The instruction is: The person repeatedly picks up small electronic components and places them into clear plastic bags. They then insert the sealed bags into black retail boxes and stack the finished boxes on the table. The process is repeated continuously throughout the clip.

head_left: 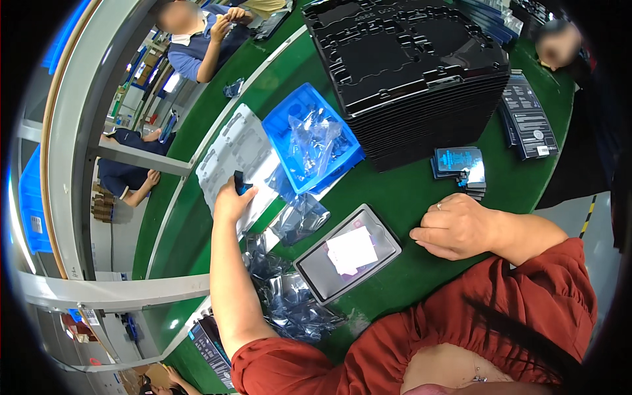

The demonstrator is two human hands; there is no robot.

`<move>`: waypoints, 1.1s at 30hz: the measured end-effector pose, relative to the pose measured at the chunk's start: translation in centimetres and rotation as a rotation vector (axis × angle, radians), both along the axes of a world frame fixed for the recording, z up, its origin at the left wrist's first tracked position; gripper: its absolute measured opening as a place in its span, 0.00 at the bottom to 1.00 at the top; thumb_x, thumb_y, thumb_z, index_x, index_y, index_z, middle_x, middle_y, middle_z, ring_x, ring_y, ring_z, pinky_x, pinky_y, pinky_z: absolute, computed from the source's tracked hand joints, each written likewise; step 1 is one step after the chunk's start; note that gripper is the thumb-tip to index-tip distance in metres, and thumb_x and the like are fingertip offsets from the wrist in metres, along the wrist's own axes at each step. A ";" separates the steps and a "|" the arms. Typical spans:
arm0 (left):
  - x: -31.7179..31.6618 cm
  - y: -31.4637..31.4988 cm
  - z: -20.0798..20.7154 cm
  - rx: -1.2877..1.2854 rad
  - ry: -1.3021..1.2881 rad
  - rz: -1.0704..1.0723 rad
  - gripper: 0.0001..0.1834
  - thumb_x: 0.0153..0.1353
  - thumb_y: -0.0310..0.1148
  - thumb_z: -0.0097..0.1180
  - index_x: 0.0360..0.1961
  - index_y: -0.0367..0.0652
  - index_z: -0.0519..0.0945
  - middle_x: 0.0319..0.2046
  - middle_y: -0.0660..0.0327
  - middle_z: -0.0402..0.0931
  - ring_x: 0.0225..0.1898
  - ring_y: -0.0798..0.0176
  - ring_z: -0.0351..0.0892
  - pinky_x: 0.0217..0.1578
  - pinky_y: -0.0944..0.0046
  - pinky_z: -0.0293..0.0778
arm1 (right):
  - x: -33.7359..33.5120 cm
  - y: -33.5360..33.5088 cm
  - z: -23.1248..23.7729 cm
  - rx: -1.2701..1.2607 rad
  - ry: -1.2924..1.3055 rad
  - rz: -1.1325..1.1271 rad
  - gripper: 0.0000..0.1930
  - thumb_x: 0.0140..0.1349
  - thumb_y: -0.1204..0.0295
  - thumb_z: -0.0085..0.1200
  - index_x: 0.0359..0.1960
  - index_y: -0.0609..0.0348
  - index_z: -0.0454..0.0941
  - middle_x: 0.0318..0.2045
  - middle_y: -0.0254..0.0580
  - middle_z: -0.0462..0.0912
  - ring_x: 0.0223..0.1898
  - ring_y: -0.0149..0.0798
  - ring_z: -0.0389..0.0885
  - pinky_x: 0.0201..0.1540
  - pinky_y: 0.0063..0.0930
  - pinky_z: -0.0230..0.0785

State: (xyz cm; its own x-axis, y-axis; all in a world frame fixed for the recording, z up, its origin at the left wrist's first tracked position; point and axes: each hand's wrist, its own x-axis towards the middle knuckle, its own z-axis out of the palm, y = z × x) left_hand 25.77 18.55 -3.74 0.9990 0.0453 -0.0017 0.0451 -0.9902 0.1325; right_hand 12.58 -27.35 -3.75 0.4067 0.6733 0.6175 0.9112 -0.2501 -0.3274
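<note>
Over the white moulded tray (pixel 227 148), my left hand (pixel 232 201) is closed on a small black piece (pixel 242 184) between thumb and fingers. Its exact kind I cannot make out. My right hand (pixel 454 227) lies curled in a loose fist on the green table, a ring on one finger; whatever its palm may hold is hidden. Between my hands lies a shallow dark-rimmed box (pixel 316 273) with a white paper card (pixel 352 250) in it. Beyond the right hand sits a small stack of blue-and-black cards (pixel 457 161).
A blue bin (pixel 280 135) holds clear plastic bags. Crumpled silvery bags (pixel 289 296) lie by my left forearm. A tall stack of black plastic trays (pixel 421 112) stands at the back, printed dark boxes (pixel 530 118) right of it. A grey frame (pixel 138 286) runs along the left; other people sit beyond.
</note>
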 end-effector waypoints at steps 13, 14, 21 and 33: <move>-8.0 -11.8 7.7 -0.209 -0.340 -0.372 0.49 0.35 0.35 0.72 0.62 0.36 0.65 0.54 0.47 0.70 0.54 0.48 0.71 0.56 0.54 0.68 | 0.0 0.2 -0.4 0.238 0.144 -0.117 0.10 0.53 0.72 0.59 0.37 0.59 0.77 0.22 0.37 0.71 0.21 0.41 0.74 0.22 0.33 0.68; -9.7 -15.0 8.8 -0.197 -0.313 -0.497 0.50 0.34 0.34 0.72 0.62 0.35 0.64 0.55 0.46 0.69 0.55 0.46 0.70 0.56 0.53 0.67 | -0.5 0.0 0.3 0.287 0.443 -0.087 0.14 0.56 0.71 0.59 0.43 0.61 0.77 0.28 0.37 0.75 0.23 0.36 0.76 0.24 0.29 0.69; -16.2 -26.6 10.1 -0.096 -0.071 -1.138 0.44 0.40 0.27 0.67 0.62 0.40 0.65 0.54 0.47 0.68 0.55 0.45 0.71 0.53 0.53 0.71 | -1.1 -0.7 1.0 0.409 1.020 0.218 0.24 0.60 0.82 0.51 0.60 0.68 0.66 0.51 0.46 0.78 0.41 0.29 0.79 0.45 0.27 0.75; -14.4 -31.1 6.4 -0.462 0.110 -0.624 0.44 0.54 0.36 0.64 0.67 0.31 0.55 0.61 0.40 0.63 0.61 0.45 0.68 0.57 0.54 0.68 | 1.0 -6.9 1.1 0.796 1.062 -0.498 0.19 0.60 0.76 0.57 0.53 0.68 0.72 0.38 0.43 0.81 0.28 0.27 0.79 0.26 0.19 0.75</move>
State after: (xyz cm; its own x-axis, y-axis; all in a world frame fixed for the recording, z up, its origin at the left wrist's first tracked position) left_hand 11.34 -12.50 2.63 0.8323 -0.5540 0.0160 -0.4651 -0.6824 0.5639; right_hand 13.57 -34.25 -2.60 0.9985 -0.0535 0.0129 0.0185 0.1064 -0.9942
